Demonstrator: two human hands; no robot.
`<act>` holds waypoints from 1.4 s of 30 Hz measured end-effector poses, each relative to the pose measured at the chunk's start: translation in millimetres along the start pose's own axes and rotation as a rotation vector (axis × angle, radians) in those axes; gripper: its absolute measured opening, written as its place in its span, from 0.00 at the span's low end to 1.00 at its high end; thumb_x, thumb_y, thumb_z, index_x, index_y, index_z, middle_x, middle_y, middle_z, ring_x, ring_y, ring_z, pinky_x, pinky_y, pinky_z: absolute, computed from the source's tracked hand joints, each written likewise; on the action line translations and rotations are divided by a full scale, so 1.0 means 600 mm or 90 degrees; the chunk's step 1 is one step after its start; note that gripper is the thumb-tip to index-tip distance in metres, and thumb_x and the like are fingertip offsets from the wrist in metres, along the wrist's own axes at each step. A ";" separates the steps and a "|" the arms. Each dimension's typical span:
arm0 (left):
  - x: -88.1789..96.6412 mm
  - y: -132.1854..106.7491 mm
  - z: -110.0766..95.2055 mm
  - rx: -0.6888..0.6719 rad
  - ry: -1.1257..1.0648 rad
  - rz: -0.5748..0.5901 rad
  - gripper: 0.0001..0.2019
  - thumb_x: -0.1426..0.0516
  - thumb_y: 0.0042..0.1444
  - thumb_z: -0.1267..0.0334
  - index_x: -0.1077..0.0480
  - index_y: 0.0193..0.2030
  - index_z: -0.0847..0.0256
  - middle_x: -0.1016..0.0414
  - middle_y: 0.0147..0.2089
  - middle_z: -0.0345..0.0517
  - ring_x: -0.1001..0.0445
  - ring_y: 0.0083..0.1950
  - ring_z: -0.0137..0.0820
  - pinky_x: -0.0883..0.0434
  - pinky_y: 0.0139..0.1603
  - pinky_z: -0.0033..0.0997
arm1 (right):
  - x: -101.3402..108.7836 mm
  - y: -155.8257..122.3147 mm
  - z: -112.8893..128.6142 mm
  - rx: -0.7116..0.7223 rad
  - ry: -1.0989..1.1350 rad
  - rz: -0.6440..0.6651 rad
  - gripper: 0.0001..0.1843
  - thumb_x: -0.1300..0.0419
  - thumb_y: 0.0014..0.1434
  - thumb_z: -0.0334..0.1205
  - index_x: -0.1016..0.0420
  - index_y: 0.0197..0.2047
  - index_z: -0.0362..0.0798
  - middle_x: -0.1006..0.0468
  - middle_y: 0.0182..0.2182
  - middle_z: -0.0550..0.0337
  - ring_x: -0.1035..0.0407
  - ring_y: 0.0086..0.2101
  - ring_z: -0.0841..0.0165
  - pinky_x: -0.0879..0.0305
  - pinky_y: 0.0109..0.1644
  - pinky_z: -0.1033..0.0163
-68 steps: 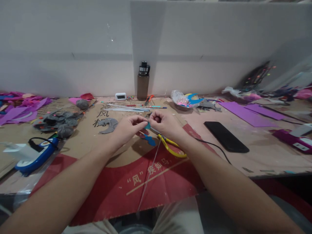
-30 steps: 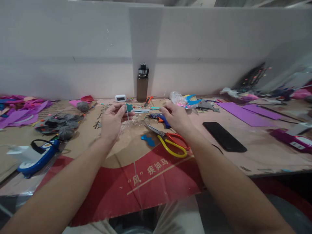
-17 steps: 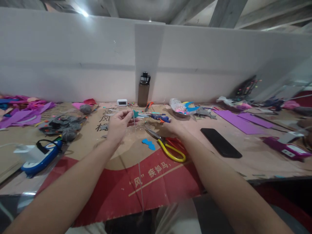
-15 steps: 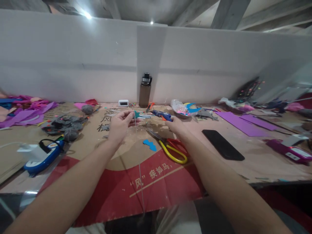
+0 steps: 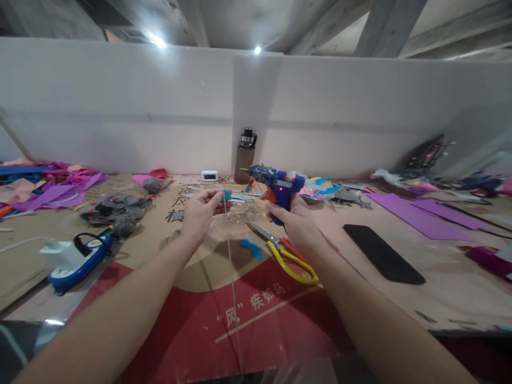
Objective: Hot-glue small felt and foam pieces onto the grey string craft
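Note:
My left hand (image 5: 199, 215) pinches a small teal foam piece (image 5: 226, 196) fixed at the top of a thin clear stick (image 5: 232, 277) that runs down toward me. My right hand (image 5: 295, 223) grips a blue glue gun (image 5: 275, 184) with an orange trigger, lifted above the table, its nozzle pointing left toward the teal piece. A blue foam cut-out (image 5: 252, 248) and yellow-and-red-handled scissors (image 5: 288, 255) lie on the cardboard sheet (image 5: 192, 298) just below my hands.
A black phone (image 5: 383, 261) lies at the right. A brown bottle (image 5: 245, 156) and a small white clock (image 5: 209, 175) stand by the back wall. Grey felt scraps (image 5: 118, 210), a blue device (image 5: 78, 256) and purple foam sheets (image 5: 424, 218) lie about.
My right hand let go of the stick, reached back to the glue gun, picked it up and raised it. My left hand kept the teal piece and stick and lifted them.

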State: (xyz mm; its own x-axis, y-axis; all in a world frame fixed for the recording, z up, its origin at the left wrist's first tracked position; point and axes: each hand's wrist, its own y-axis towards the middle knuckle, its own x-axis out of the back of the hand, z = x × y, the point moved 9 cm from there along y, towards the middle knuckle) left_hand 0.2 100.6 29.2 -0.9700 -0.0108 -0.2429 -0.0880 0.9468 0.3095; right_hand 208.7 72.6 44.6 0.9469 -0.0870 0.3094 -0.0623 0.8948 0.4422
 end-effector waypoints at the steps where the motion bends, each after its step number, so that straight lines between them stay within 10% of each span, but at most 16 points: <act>1: 0.002 0.001 -0.001 -0.006 0.003 -0.004 0.15 0.37 0.49 0.56 0.29 0.38 0.65 0.22 0.36 0.46 0.22 0.32 0.30 0.24 0.36 0.31 | -0.002 -0.002 0.001 -0.008 0.014 0.001 0.14 0.47 0.58 0.50 0.35 0.42 0.50 0.30 0.28 0.61 0.36 0.27 0.69 0.36 0.33 0.62; 13: 0.015 0.006 -0.016 -0.066 0.042 -0.033 0.14 0.37 0.49 0.56 0.29 0.37 0.64 0.26 0.32 0.41 0.22 0.31 0.29 0.24 0.34 0.30 | -0.034 -0.020 0.012 0.051 0.019 0.053 0.13 0.44 0.58 0.45 0.31 0.46 0.50 0.25 0.41 0.53 0.31 0.41 0.61 0.34 0.44 0.56; 42: 0.009 0.003 -0.011 -0.048 0.080 -0.013 0.14 0.38 0.49 0.55 0.29 0.36 0.64 0.25 0.31 0.42 0.21 0.31 0.31 0.23 0.32 0.30 | -0.031 -0.015 0.025 0.138 -0.079 0.023 0.11 0.46 0.60 0.44 0.30 0.43 0.48 0.23 0.37 0.54 0.29 0.37 0.62 0.34 0.43 0.55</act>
State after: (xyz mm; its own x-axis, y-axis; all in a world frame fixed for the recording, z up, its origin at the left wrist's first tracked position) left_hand -6.6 100.0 34.6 -0.9882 -0.0741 -0.1343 -0.1199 0.9192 0.3751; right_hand 186.6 59.8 47.6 0.8976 -0.1221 0.4236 -0.1738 0.7851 0.5945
